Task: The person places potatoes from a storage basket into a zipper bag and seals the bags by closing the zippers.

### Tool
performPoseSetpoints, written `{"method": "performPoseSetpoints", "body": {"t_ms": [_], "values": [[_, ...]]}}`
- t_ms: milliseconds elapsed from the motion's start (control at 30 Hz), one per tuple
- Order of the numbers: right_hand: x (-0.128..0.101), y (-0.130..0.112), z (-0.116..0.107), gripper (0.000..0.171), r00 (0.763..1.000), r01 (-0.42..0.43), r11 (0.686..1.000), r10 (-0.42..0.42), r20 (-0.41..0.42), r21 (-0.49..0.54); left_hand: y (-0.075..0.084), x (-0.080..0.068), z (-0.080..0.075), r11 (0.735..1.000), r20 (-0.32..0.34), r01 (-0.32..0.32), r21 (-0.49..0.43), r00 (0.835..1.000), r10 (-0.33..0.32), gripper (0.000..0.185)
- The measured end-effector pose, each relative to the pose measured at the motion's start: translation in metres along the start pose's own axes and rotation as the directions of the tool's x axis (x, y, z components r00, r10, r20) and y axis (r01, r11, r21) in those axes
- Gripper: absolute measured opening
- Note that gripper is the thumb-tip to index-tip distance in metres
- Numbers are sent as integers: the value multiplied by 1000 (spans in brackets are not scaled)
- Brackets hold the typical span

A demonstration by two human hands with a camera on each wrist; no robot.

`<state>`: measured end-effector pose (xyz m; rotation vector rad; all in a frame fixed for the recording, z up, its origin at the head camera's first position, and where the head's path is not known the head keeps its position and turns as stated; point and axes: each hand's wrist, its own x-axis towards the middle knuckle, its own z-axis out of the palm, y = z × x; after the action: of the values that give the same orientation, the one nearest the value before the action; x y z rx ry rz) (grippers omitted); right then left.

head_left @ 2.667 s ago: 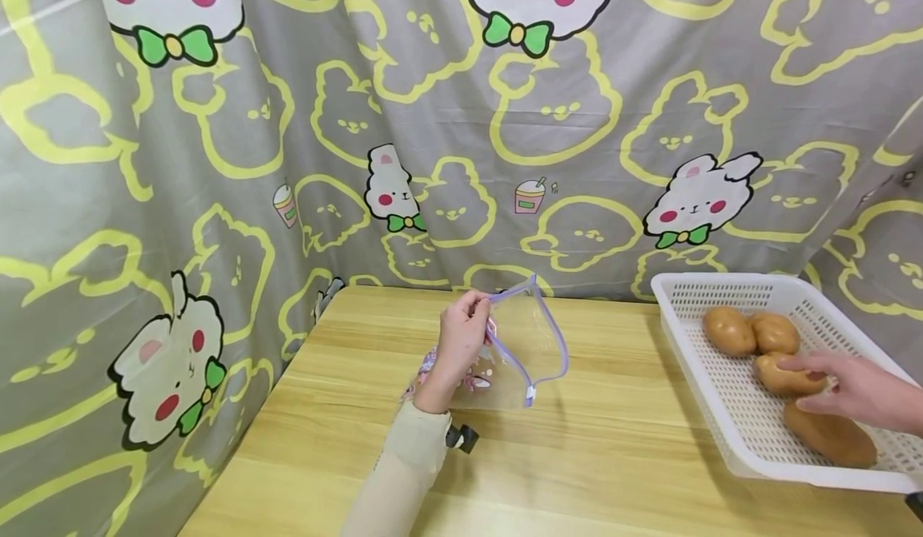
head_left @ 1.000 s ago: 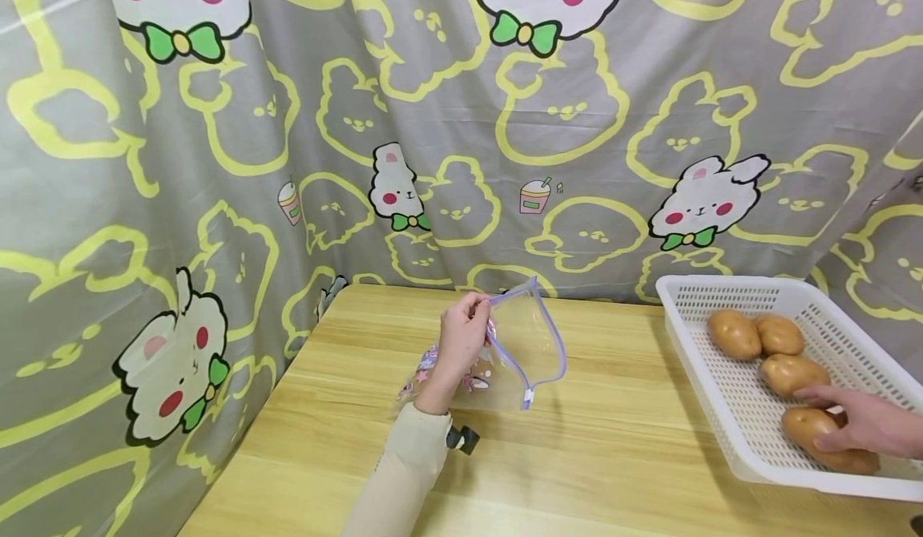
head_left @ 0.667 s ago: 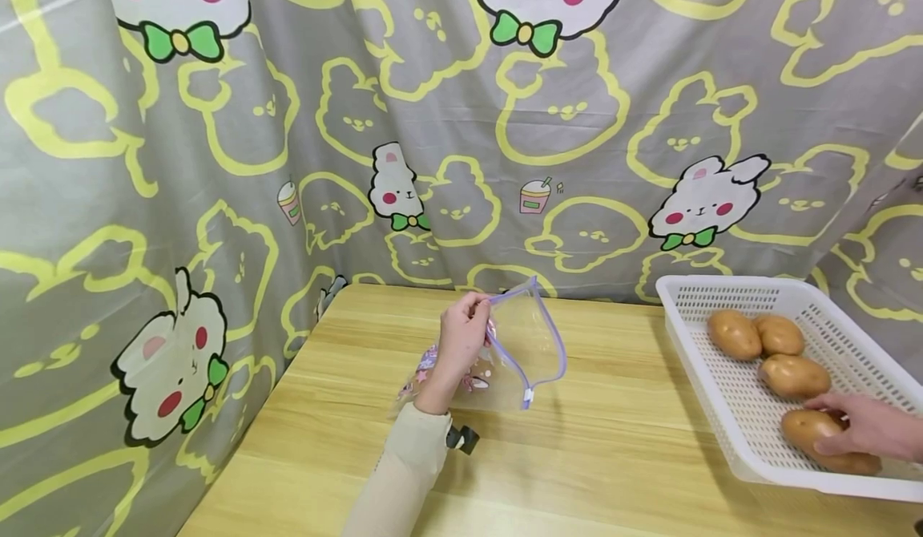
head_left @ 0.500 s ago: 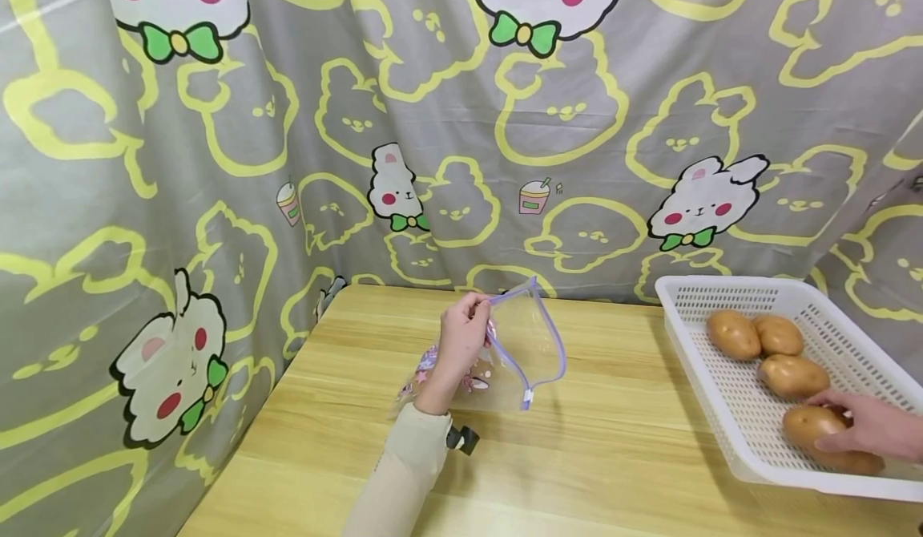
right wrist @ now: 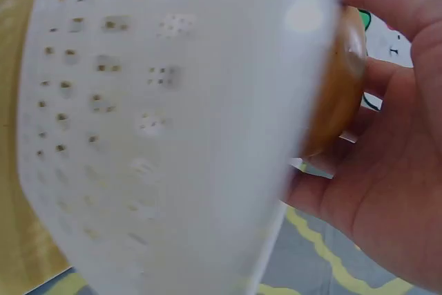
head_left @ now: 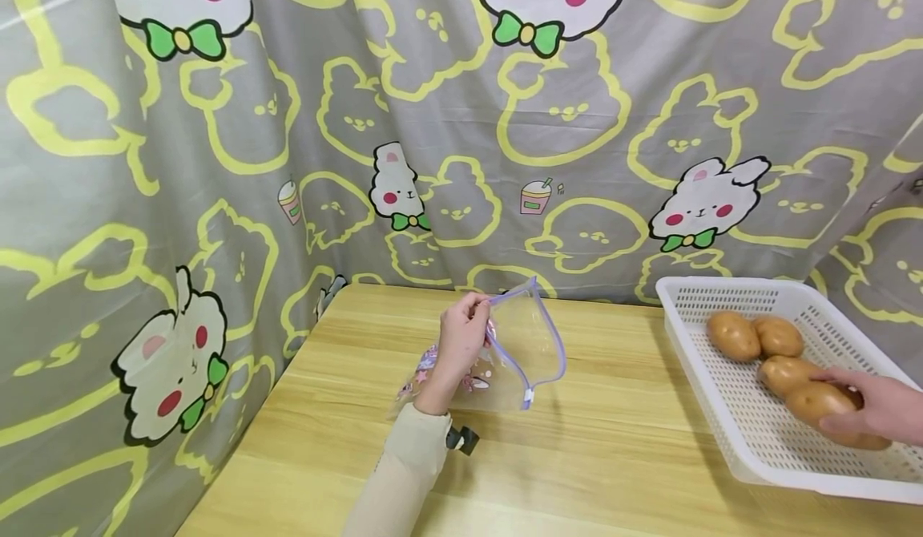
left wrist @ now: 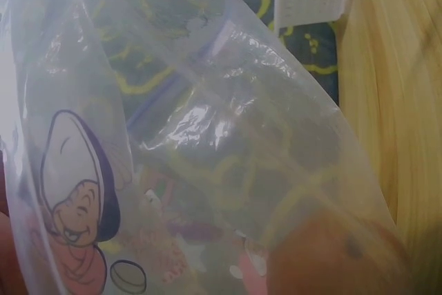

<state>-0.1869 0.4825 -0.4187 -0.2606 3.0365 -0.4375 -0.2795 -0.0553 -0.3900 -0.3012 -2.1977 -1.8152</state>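
Room above potatoes point(head_left: 734, 337), basket wall point(head_left: 712, 393) blocking sideways

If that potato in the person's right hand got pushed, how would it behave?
The potato would probably roll unevenly, being rounded but longer than it is wide. Its smooth, shiny skin may make it slightly slippery for the right hand. It is likely firm, as its visible side looks full and round in the grip.

Behind the left hand point(head_left: 464, 329) runs a cream sleeve point(head_left: 400, 473), a small black fitting point(head_left: 468, 441) jutting beside its cuff point(head_left: 424, 428).
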Motion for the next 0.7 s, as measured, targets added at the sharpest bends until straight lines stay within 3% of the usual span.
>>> {"method": "performPoseSetpoints", "body": {"t_ms": [400,700], "values": [[17,-29,-20,72,1000,18,1000,-18,-22,9,1,0,1,1000,-5,-5,3,1000,5,17],[33,-60,-28,79,992,116,990,-112,-54,75,1,0,1,1000,11,-15,-4,1000,15,20]]}}
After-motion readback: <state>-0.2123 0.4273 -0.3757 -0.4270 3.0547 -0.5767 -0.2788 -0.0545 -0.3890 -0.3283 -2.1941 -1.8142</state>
